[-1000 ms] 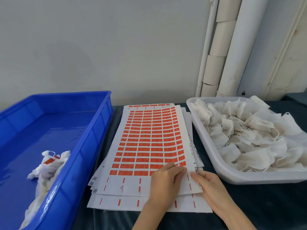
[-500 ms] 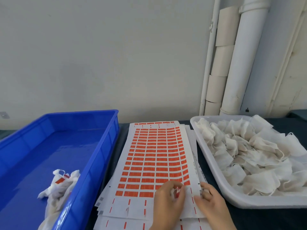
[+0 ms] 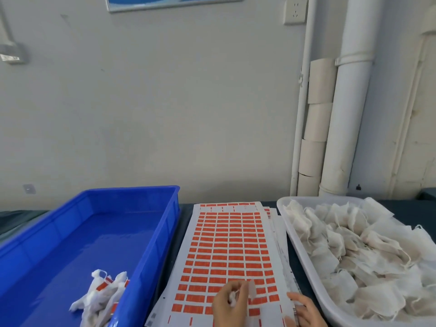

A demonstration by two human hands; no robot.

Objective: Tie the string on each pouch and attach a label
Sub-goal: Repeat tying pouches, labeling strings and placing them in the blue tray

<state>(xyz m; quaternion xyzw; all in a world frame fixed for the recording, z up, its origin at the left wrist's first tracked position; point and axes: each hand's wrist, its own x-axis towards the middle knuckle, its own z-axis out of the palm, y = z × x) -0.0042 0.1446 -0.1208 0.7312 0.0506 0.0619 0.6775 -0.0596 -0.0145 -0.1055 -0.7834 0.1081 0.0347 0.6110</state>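
Lifted since the earlier frame, the left hand (image 3: 230, 303) is shown pinching a peeled label (image 3: 252, 290) above the sheet (image 3: 226, 244), which is pressed down by the flat right hand (image 3: 304, 312). Label-taking is judged in hand; next, a pouch (image 3: 375, 241) must be drawn from the tray (image 3: 300, 256) at right

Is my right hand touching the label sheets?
Touching. The head view shows the right hand with its fingers lying on the right edge of the label sheets, with no gap visible.
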